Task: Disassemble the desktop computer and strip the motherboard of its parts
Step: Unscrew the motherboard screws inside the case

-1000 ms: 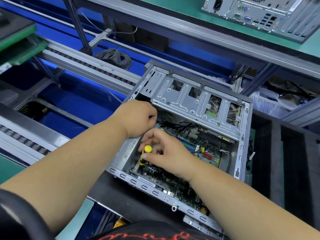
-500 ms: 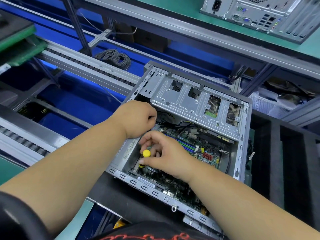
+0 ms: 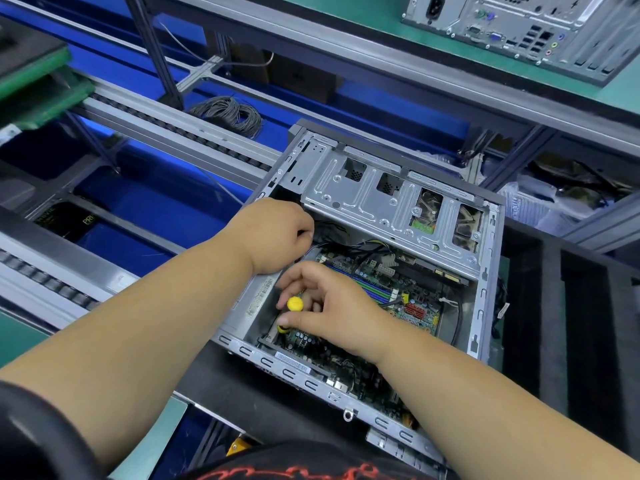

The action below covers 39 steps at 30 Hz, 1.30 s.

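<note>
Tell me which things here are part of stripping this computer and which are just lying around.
In use: open computer case; motherboard; yellow-handled screwdriver held by the right hand; left hand curled at the case's edge.

Lying about: second computer on the shelf; coil of grey wire.

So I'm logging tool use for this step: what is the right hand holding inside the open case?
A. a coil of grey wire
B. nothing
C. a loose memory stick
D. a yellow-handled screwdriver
D: the right hand has its fingers curled round a yellow-handled screwdriver over the motherboard.
</note>
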### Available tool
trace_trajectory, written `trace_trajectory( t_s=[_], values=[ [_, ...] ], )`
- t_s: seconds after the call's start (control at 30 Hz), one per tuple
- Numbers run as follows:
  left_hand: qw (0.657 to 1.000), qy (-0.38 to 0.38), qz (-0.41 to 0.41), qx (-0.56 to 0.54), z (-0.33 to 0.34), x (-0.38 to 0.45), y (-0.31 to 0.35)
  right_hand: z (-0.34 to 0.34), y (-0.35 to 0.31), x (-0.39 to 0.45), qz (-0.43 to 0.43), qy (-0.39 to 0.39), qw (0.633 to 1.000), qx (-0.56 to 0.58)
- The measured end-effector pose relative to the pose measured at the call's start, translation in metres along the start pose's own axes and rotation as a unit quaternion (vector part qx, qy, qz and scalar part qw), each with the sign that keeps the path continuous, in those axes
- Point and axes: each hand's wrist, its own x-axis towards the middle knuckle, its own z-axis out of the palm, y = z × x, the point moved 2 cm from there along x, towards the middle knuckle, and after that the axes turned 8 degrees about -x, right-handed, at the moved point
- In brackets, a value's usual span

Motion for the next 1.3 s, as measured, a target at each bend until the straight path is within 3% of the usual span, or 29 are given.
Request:
trace_trajectory(
  t_s=[0.23, 0.57, 0.8, 1.3],
  values=[
    [1.000, -0.003, 0.000, -0.002, 0.0014, 0.0009, -0.0018, -0.0055, -0.0010, 0.0010, -0.034, 0.033, 0.997, -0.068],
    [1.000, 0.000, -0.007, -0.002, 0.0022, 0.0011, -0.0022, -0.0023, 0.0020, 0.0032, -0.006, 0.028, 0.999, -0.020],
    [1.000, -0.008, 0.005, 0.005, 0.0014, 0.0018, -0.0011, -0.0067, -0.0037, 0.0006, -0.049, 0.039, 0.996, -0.060],
    [1.000, -0.002, 0.009, 0.001, 0.0019, 0.0020, -0.0019, -0.0078, -0.0003, 0.0003, -0.040, 0.054, 0.993, -0.095]
  ],
)
